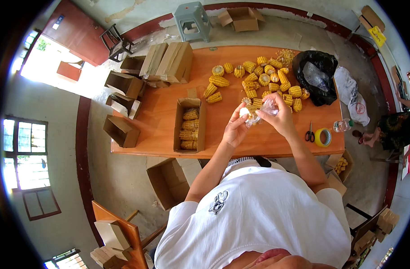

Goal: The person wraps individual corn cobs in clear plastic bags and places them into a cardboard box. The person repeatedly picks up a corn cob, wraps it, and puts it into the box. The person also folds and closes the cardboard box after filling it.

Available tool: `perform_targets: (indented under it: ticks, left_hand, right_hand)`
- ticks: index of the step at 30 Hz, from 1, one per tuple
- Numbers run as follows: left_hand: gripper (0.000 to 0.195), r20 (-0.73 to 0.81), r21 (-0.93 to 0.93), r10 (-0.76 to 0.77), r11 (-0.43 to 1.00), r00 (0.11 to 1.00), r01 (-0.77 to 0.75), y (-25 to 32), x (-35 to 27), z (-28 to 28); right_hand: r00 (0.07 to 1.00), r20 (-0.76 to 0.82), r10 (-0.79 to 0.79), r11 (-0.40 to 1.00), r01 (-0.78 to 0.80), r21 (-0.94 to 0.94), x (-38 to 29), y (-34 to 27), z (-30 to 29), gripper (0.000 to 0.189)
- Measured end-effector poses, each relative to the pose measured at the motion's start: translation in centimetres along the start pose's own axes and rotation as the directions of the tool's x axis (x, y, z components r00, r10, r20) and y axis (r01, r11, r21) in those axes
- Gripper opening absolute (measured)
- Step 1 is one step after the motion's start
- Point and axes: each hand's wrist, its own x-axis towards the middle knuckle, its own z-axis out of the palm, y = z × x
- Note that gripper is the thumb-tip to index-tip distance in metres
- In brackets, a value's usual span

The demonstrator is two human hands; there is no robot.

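Over the table's near side, my left hand [235, 127] grips a piece of corn cob [249, 111], its cut end bright in the light. Clear plastic film [269, 108] covers part of that piece, and my right hand [281, 116] pinches the film's bunched end. Just beyond my hands lie several loose corn cob pieces [264, 79], some with the cut face up. To the left stands an open cardboard box [176, 134] holding a row of corn pieces [190, 125] that look wrapped in film.
On the wooden table [151, 117] are closed cartons [174, 64], open boxes [122, 132], a black plastic bag [300, 72], scissors [310, 134], yellow tape [319, 140] and a plastic bottle [341, 125]. An open carton [168, 181] sits on the floor. Another person [396, 129] is at far right.
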Motion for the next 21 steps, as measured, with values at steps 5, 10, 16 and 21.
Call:
perform_targets:
  ticks: [5,10,16,21]
  left_hand:
    - [0.053,-0.010,-0.021,0.009,1.000,1.000,-0.009,0.0,-0.4,-0.3]
    - [0.054,-0.001,0.010,0.042,0.999,0.999,-0.042,0.2,-0.6,0.1]
    - [0.055,0.086,0.297,0.154,0.939,0.984,-0.173,-0.3,-0.1,-0.7]
    - [0.062,0.153,0.644,0.330,0.681,0.931,-0.347,-0.7,0.8,1.1]
  right_hand:
    - [0.993,0.061,0.099,0.995,-0.099,-0.005,-0.7,0.2,-0.8,0.025]
    - [0.991,0.087,0.101,0.994,-0.098,-0.043,-1.1,-1.1,-0.5,0.022]
    - [0.984,0.109,0.142,0.981,-0.155,0.120,-1.9,-0.2,-0.5,0.032]
    - [0.981,0.035,0.192,0.969,-0.195,0.149,-2.4,-0.2,-0.9,0.043]
